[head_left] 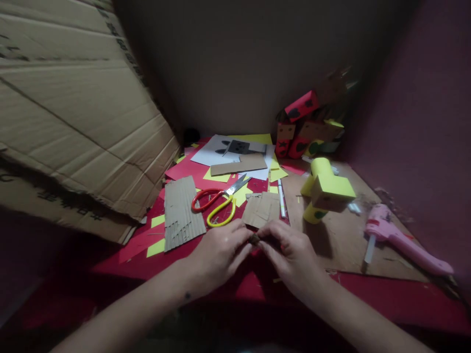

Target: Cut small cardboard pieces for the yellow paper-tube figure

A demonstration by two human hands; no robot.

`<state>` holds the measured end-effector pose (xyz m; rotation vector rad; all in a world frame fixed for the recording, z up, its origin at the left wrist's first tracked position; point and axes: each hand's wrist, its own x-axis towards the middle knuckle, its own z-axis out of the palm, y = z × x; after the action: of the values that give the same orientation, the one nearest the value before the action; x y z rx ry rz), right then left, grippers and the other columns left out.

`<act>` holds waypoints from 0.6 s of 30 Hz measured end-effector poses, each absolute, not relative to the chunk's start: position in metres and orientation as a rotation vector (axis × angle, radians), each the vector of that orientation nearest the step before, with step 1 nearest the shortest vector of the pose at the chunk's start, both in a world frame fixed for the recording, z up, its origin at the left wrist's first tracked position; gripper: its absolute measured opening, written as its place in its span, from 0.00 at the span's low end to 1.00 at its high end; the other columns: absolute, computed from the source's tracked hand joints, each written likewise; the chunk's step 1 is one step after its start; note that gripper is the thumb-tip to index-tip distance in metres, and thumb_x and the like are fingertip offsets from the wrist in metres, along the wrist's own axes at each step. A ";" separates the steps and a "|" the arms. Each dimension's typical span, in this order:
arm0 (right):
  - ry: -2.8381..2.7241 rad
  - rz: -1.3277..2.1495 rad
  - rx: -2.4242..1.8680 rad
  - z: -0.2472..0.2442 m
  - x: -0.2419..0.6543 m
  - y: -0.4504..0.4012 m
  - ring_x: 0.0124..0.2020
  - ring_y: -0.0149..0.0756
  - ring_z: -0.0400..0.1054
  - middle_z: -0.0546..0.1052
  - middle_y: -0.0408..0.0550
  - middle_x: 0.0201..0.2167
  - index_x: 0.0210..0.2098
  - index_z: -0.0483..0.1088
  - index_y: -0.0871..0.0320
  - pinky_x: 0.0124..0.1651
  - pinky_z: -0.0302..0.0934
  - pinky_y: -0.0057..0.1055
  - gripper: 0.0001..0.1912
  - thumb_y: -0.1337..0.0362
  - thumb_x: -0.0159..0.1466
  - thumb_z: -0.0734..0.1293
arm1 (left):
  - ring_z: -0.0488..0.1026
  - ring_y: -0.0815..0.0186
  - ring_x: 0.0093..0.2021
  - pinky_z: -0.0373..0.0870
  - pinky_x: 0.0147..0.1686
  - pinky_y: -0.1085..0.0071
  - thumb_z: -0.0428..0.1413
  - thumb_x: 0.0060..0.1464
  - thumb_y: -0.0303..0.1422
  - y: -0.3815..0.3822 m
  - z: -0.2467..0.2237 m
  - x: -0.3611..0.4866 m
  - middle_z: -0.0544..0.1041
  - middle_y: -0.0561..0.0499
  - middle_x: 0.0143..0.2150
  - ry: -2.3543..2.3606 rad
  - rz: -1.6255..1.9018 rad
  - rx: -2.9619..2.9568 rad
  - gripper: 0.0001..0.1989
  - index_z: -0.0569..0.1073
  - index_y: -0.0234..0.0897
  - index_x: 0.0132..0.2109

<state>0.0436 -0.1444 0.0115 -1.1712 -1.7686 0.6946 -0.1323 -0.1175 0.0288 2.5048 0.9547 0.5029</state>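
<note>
My left hand [222, 247] and my right hand [289, 247] meet near the table's front edge, fingertips pinched from both sides on a small brown piece [253, 239]. Fingers hide most of the piece. Just beyond them lies a scrap of cardboard [262, 210]. Scissors [224, 196] with one red and one yellow handle rest open, partly over a corrugated cardboard strip [182, 213] on the left. A white pen [281, 198] lies beyond my right hand.
A large cardboard sheet [73, 113] leans at the left. On the brown board [353, 250] are a yellow paper figure [329, 191] and a pink glue gun [405, 242]. Farther back lie a drawing [239, 147], an L-shaped cardboard piece [239, 165] and red decorated pieces [301, 105].
</note>
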 end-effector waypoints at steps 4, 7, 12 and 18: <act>-1.816 0.607 -1.228 -0.007 0.042 -0.159 0.27 0.34 0.66 0.71 0.45 0.24 0.28 0.68 0.59 0.30 0.59 0.27 0.06 0.73 0.60 0.63 | 0.67 0.65 0.30 0.64 0.29 0.71 0.41 0.63 0.29 -0.131 0.002 -0.129 0.68 0.47 0.33 1.011 0.433 2.595 0.14 0.70 0.31 0.38; -1.848 0.572 -1.256 -0.014 0.041 -0.160 0.27 0.35 0.67 0.72 0.47 0.25 0.28 0.69 0.60 0.30 0.60 0.28 0.06 0.73 0.60 0.63 | 0.67 0.65 0.29 0.64 0.28 0.70 0.40 0.63 0.29 -0.135 -0.004 -0.129 0.68 0.47 0.33 1.075 0.371 2.636 0.14 0.69 0.31 0.37; -1.840 0.567 -1.272 -0.014 0.041 -0.159 0.28 0.35 0.67 0.72 0.47 0.25 0.27 0.69 0.60 0.30 0.59 0.27 0.06 0.73 0.59 0.65 | 0.69 0.65 0.32 0.65 0.30 0.71 0.45 0.61 0.29 -0.135 0.001 -0.130 0.71 0.49 0.35 1.150 0.378 2.500 0.07 0.67 0.34 0.39; -1.849 0.628 -1.288 -0.013 0.041 -0.156 0.29 0.36 0.68 0.74 0.48 0.27 0.30 0.70 0.61 0.33 0.61 0.29 0.05 0.75 0.59 0.65 | 0.71 0.64 0.32 0.64 0.31 0.70 0.45 0.60 0.30 -0.133 0.005 -0.127 0.73 0.49 0.33 1.198 0.380 2.405 0.08 0.67 0.36 0.36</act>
<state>0.0411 -0.1563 -0.0127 -1.2880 -1.8493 0.6285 -0.1265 -0.1329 0.0048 2.4048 1.1983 0.3802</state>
